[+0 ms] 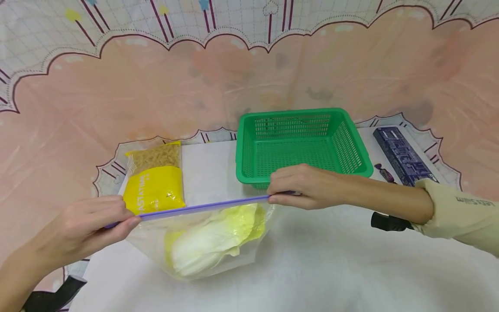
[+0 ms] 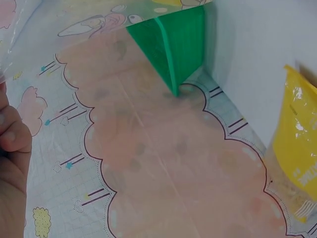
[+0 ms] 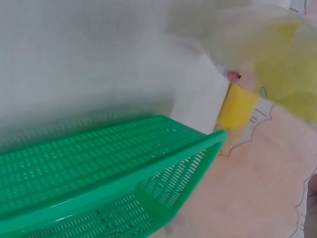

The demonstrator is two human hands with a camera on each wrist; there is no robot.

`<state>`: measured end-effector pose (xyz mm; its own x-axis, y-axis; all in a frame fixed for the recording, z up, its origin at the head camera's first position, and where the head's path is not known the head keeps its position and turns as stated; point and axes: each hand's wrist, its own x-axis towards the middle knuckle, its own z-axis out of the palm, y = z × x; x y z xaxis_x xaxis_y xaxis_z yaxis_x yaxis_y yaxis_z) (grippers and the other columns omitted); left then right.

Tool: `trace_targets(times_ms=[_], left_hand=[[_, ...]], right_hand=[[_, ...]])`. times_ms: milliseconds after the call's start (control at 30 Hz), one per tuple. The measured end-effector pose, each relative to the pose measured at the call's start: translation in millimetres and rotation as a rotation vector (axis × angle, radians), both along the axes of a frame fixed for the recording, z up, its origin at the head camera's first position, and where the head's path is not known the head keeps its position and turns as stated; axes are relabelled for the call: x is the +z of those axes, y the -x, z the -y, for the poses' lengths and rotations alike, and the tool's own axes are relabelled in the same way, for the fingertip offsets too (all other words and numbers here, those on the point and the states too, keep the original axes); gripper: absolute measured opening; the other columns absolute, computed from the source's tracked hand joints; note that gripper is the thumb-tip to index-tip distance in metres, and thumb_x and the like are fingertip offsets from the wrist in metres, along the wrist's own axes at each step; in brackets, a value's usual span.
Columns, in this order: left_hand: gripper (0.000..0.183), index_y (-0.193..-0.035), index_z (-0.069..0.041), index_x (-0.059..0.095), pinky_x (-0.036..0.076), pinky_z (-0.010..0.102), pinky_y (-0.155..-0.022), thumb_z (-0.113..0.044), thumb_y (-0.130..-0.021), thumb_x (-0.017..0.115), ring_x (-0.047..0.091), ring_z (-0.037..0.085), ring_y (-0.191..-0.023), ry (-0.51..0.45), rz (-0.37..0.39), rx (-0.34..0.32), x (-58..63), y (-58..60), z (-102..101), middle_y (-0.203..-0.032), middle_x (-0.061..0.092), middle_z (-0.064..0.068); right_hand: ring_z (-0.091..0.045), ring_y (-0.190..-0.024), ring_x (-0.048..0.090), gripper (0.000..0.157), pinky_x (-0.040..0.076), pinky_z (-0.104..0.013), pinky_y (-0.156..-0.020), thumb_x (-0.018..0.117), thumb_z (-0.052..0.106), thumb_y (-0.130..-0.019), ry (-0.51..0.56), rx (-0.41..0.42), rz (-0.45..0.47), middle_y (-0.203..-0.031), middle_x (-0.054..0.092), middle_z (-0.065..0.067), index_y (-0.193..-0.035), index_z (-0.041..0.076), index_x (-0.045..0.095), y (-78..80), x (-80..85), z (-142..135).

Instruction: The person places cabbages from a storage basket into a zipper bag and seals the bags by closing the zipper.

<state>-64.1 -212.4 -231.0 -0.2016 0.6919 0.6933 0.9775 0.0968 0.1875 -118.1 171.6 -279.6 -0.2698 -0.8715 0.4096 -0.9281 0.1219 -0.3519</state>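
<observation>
A clear zip bag (image 1: 150, 245) with a purple closure strip (image 1: 202, 209) hangs above the white table, a napa cabbage (image 1: 210, 245) lying inside it. At the strip's left end, my left hand (image 1: 97, 223) pinches it between thumb and fingers. My right hand (image 1: 304, 186) pinches the other end in front of the green basket. Between the hands the strip runs nearly straight, rising slightly to the right. In the left wrist view, part of the left hand (image 2: 14, 131) shows beside the clear plastic (image 2: 34, 37). The yellow-green cabbage (image 3: 290, 74) appears blurred through plastic in the right wrist view.
A green plastic basket (image 1: 243, 147) stands at the table's back, behind the right hand. A yellow pasta bag (image 1: 156, 186) lies behind the left hand. To the basket's right are a wrapped candy (image 1: 385, 173) and a dark blue box (image 1: 405, 156).
</observation>
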Motion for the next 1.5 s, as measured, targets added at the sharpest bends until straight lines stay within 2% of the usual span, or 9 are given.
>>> trace_targets(times_ms=[333,600,767,933,1100,1300,1500], left_hand=[[0.035,-0.067,-0.005,0.055,0.021,0.003,-0.053,-0.021,-0.099,0.056,0.035,-0.002,-0.061,0.028,-0.006,0.048,0.4,-2.1,1,-0.063,0.041,-0.006],[0.034,-0.068,-0.004,0.057,0.023,0.004,-0.054,-0.021,-0.099,0.056,0.038,-0.002,-0.063,0.034,-0.004,0.048,-1.7,-2.9,2,-0.064,0.043,-0.006],[0.034,-0.068,-0.004,0.057,0.022,0.004,-0.054,-0.020,-0.098,0.056,0.037,-0.002,-0.062,0.021,0.001,0.034,-1.2,-3.7,0,-0.064,0.042,-0.006],[0.034,-0.068,-0.005,0.056,0.022,0.004,-0.055,-0.019,-0.098,0.056,0.036,-0.001,-0.062,0.019,0.003,0.021,-2.7,-4.1,-1,-0.063,0.041,-0.006],[0.035,-0.067,-0.007,0.055,0.020,0.004,-0.054,-0.020,-0.099,0.056,0.035,-0.001,-0.061,0.021,-0.013,0.036,-5.8,-4.6,-2,-0.063,0.039,-0.007],[0.034,-0.068,-0.006,0.056,0.022,0.004,-0.055,-0.019,-0.099,0.055,0.037,-0.001,-0.064,0.021,-0.004,0.035,-8.0,-5.0,-3,-0.064,0.040,-0.007],[0.033,-0.069,-0.006,0.057,0.025,0.004,-0.055,-0.020,-0.099,0.055,0.039,-0.002,-0.066,0.037,-0.011,0.053,-10.5,-4.3,-1,-0.066,0.044,-0.007]], right_hand=[[0.002,-0.067,0.040,0.008,0.033,-0.009,-0.058,0.064,0.013,-0.093,-0.021,-0.033,0.032,-0.072,0.048,0.009,-0.085,0.015,0.063,-3.5,-4.7,-11],[0.003,-0.069,0.040,0.006,0.036,-0.011,-0.057,0.062,0.014,-0.094,-0.053,-0.056,0.077,-0.074,0.049,0.009,-0.089,0.016,0.064,-5.4,-8.2,-15],[0.003,-0.075,0.043,0.006,0.040,-0.012,-0.061,0.059,0.014,-0.096,-0.053,-0.071,0.102,-0.080,0.050,0.010,-0.092,0.017,0.061,-8.2,-7.9,-16],[0.003,-0.074,0.046,0.005,0.042,-0.013,-0.061,0.057,0.014,-0.098,-0.071,-0.072,0.170,-0.081,0.054,0.009,-0.097,0.017,0.061,-10.1,-8.5,-18],[0.001,-0.076,0.051,0.010,0.048,-0.015,-0.064,0.055,0.015,-0.099,-0.116,-0.079,0.218,-0.087,0.063,0.009,-0.103,0.016,0.064,-10.4,-8.7,-21],[0.002,-0.074,0.050,0.013,0.047,-0.015,-0.062,0.052,0.017,-0.101,-0.146,-0.087,0.268,-0.086,0.065,0.009,-0.102,0.016,0.065,-10.3,-9.8,-22],[0.001,-0.078,0.056,0.014,0.051,-0.018,-0.068,0.051,0.015,-0.101,-0.123,-0.081,0.284,-0.093,0.071,0.007,-0.101,0.015,0.064,-7.9,-13.3,-24]])
